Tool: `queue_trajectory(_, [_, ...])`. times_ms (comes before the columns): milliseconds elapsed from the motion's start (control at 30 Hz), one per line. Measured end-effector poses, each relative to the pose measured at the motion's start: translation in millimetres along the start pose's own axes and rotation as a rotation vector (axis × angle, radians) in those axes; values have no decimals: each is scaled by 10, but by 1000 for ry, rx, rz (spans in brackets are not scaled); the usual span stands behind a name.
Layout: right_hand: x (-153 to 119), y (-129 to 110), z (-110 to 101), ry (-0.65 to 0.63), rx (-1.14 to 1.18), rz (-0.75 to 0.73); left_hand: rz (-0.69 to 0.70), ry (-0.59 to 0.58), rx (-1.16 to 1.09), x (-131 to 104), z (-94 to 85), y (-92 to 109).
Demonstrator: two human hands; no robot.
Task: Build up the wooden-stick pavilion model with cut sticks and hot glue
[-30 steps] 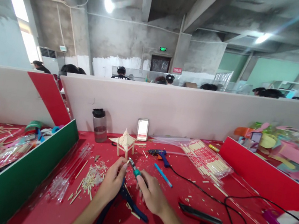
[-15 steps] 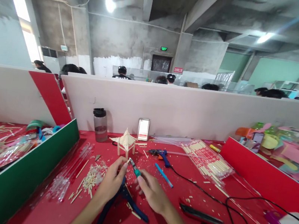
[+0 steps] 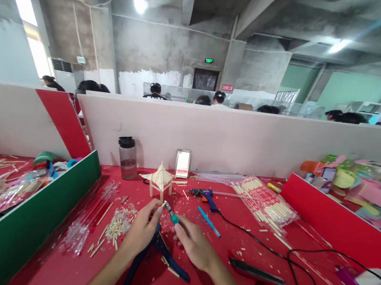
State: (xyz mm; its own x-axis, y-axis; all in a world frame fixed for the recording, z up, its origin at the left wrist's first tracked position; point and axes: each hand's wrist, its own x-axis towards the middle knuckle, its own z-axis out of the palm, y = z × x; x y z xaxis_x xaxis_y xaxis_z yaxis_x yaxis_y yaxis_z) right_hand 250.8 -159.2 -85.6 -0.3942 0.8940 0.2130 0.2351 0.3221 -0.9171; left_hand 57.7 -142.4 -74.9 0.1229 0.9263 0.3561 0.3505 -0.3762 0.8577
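Between the thumb and fingers of my left hand [image 3: 144, 224] is the pale end of a small wooden stick [image 3: 164, 204]. My right hand [image 3: 195, 245] grips a slim tool with a green handle and silvery front [image 3: 173, 218]; whether it is a craft knife I cannot tell. The tool's tip meets or nearly meets the stick. Just beyond my fingers stands a little pavilion of wooden sticks [image 3: 159, 178] with a pointed roof and legs. Below my hands lie dark blue-handled cutters [image 3: 171, 263], partly hidden by my left hand and forearm.
A blue glue gun [image 3: 208, 199] lies behind my right hand, its black cord [image 3: 251, 235] looping rightward. Nearby are a blue pen [image 3: 208, 222], a black utility knife [image 3: 256, 272] and bundled sticks [image 3: 264, 202]. Stick scraps [image 3: 117, 227], a bottle [image 3: 127, 159] and a green divider [image 3: 27, 213] are leftward.
Both hands keep nearly the same place and grip, with the tool still at the stick. The view has shifted very slightly.
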Motion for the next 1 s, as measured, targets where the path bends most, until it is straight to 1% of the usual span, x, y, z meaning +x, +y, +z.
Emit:
queue_trajectory(533, [1,-31,58,66,-83,-16,-3,19,9,-1,1,-11])
queue_trajectory(767, [18,-2,83,36,-47,11,3,21,-4,5,11,-1])
queue_trajectory(900, [10,-6,64,14,-44,-3,-14,5,-2,-5,18,-29])
queue_trajectory(1000, [4,-13,46,20,-62,2,-22,-10,-6,-8,16,-40])
